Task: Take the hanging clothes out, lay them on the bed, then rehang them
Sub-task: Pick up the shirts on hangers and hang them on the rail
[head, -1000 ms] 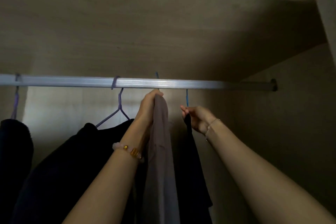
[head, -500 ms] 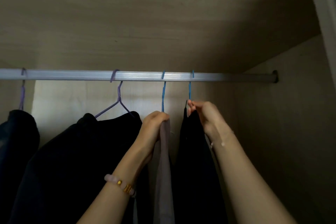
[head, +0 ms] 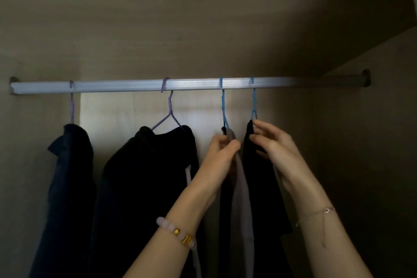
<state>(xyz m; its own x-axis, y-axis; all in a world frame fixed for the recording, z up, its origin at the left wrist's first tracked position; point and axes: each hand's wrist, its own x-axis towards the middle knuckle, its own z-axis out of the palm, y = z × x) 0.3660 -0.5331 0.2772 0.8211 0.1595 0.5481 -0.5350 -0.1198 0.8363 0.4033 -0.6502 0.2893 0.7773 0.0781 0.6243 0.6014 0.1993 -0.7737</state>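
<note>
Left hand [head: 222, 153] has its fingers curled tight round the top of a grey garment [head: 242, 198]. The right hand [head: 275, 142] is up at the shoulder of a black garment [head: 259, 187], fingers fairly straight, so it's hard to say if it's pinching the cloth or just touching it. Both pieces hang long-ways straight down, side by side and nearly touching. The grey one is on a blue hanger [head: 223, 108], the black one on a second blue hanger [head: 253, 106]. Both hooks sit directly above the hands on the rail [head: 135, 86], which runs left to right. Each hand is nearest its own hanger, so any unhooking probably means straight up, then back. Two dark coats [head: 146, 176] on purple hangers [head: 170, 108] hang well off to the left.
</note>
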